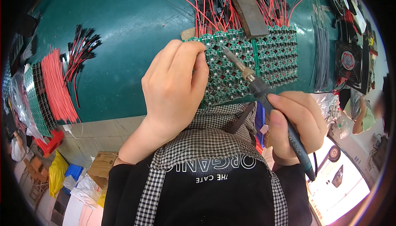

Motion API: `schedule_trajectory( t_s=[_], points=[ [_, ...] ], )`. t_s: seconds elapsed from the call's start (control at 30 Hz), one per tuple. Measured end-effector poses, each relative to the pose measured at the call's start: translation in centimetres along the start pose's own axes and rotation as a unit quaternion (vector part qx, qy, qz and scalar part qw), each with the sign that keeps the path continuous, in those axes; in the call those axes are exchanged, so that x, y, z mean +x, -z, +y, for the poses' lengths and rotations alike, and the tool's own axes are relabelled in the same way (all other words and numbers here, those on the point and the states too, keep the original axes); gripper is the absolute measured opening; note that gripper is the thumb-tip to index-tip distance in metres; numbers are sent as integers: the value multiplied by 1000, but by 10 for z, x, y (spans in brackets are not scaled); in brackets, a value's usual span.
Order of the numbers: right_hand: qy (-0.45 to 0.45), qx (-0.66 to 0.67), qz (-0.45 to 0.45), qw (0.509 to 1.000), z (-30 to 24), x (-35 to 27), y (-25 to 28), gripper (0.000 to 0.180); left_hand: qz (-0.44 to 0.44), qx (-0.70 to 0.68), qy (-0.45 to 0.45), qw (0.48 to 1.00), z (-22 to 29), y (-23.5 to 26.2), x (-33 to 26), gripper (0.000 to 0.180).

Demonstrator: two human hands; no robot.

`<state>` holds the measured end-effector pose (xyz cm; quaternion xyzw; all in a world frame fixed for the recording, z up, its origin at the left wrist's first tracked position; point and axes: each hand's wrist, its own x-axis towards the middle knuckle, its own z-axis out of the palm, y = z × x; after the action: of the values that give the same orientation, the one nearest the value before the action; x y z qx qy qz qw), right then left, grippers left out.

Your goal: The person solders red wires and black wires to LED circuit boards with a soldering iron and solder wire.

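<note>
My right hand (299,121) grips a dark soldering iron (260,88) like a pen, its metal tip over the left panel of green circuit boards (225,79). Against that panel's left edge, my left hand (175,81) is closed, thumb and forefinger pinched together near the upper boards. Whatever sits between those fingertips is hidden or too small to name. A second panel of boards (277,57) lies directly to the right. Red and black wires (212,9) run away from the far edge of the panels. A flat metal bar (247,9) rests across the wires.
On the green table (123,20), a bundle of red wires (60,85) and black-ended leads (82,44) lie at left beside more boards (37,98). Grey wires (321,57) and a black fan (348,61) stand at right. Other people (363,114) are at the room's sides.
</note>
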<state>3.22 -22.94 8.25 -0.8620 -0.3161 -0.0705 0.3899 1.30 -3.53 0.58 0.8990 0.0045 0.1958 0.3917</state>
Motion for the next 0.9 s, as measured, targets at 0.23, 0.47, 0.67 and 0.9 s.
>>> schedule_trajectory(
  t_s=[0.23, 0.47, 0.67, 0.9],
  points=[
    [-18, 10, 5, 1000, 8, 2, -4, 21, -10, 7, -3, 1000, -1, -2, 1, 16],
    [-38, 40, 23, 998, 11, 0, -3, 19, -14, 10, -1, 1000, -1, 0, 1, 16],
    [-51, 46, 23, 997, 11, 3, -2, 17, -14, 9, -3, 1000, -1, 0, 1, 16],
    [-161, 106, 48, 980, 5, 0, -3, 13, -13, 7, -7, 1000, -2, 0, 1, 16]
  ],
)
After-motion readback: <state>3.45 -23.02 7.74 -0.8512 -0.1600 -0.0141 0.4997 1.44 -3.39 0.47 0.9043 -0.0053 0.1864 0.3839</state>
